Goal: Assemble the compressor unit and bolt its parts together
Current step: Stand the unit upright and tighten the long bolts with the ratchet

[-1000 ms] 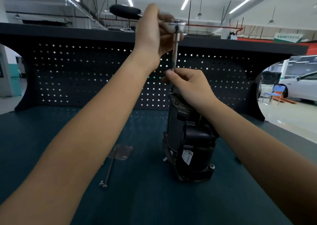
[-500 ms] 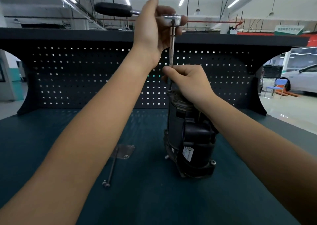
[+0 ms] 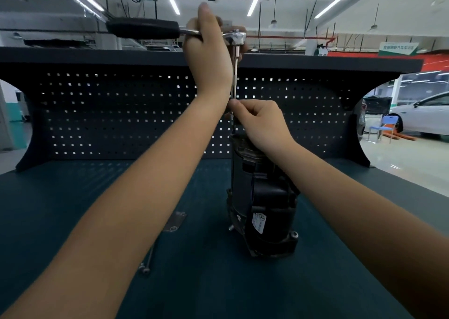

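Teal workbench (image 3: 73, 209), compressor (image 3: 262, 207), bolt (image 3: 148, 261), plate (image 3: 175, 221)

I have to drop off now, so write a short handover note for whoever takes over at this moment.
Left hand: gripping the ratchet at its head, handle pointing left.
Right hand: pinching the extension shaft just above the compressor, which stands upright on the bench mat.
Done: tool seated at the compressor's top.
Left: one long bolt and a small plate lie unfitted, left of the compressor.

Single head-worn wide-angle view, faces forward and slightly down across workbench (image 3: 73, 221) toward pegboard back panel (image 3: 121, 114); forearms close to lens, workshop ceiling visible above. No second view.
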Demonstrator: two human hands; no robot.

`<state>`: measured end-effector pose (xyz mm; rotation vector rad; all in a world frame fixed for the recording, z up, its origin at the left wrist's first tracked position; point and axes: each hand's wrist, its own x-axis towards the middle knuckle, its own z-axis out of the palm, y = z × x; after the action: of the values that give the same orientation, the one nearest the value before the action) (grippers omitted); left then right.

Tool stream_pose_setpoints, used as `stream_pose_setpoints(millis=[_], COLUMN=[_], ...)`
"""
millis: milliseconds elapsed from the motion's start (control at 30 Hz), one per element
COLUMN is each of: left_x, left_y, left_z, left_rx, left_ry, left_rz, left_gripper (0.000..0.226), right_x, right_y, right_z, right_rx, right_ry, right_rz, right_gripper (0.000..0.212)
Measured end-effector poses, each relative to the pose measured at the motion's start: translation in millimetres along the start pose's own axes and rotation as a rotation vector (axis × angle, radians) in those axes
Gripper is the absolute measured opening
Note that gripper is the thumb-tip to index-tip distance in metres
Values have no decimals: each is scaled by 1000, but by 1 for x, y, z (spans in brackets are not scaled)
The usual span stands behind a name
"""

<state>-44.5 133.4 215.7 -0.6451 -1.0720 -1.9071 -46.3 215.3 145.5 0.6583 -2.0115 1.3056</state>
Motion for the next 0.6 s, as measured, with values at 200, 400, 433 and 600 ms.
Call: stream_pose_setpoints(millis=[200,400,433,600], left_x=[9,27,30,19], left_y=[5,9,10,7], left_z=[0,1,-1,4], left_rx=[-76,-155,-140,-148], left_ry=[-37,-263,-339,-228], left_rz=[-201,-640,-713,-579], left_gripper=[29,36,41,30], right_x=[1,2,2,4], right_y=[0,2,4,6], right_z=[0,-1,-1,-1], right_rx=[-5,42,56,30], right_ry=[-5,-11,-7,-6], right_rz=[18,43,54,64], right_gripper=[38,32,27,22])
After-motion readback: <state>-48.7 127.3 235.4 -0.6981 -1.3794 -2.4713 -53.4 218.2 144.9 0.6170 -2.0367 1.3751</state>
